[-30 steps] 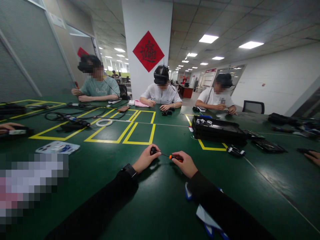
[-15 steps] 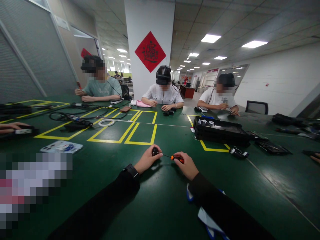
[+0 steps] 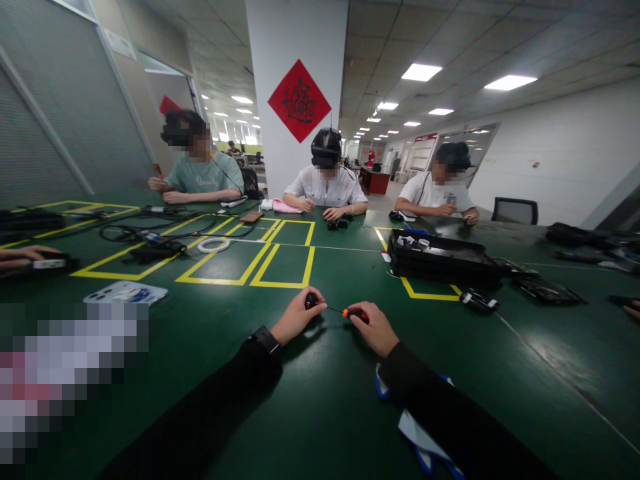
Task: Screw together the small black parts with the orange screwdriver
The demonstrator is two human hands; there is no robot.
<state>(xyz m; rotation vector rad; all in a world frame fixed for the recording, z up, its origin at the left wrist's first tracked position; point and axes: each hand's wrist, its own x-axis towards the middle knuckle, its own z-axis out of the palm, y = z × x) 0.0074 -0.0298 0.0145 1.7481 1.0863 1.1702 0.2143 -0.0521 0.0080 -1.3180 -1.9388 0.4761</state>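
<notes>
Your left hand [image 3: 294, 320], near frame centre, has thumb and fingers closed round a black part [image 3: 311, 300]. Your right hand [image 3: 377, 329], just right of centre, grasps a screwdriver [image 3: 346, 313] by its orange-and-black handle, shaft pointing left to the part; left fingertips block the tip, so contact cannot be told. Black tray [image 3: 445, 265] at right of centre, phone [image 3: 125, 293] at mid-left, white cable [image 3: 213, 245] left of centre. Strap [image 3: 420, 437] at lower right, partly hidden by your right sleeve [image 3: 440, 400].
</notes>
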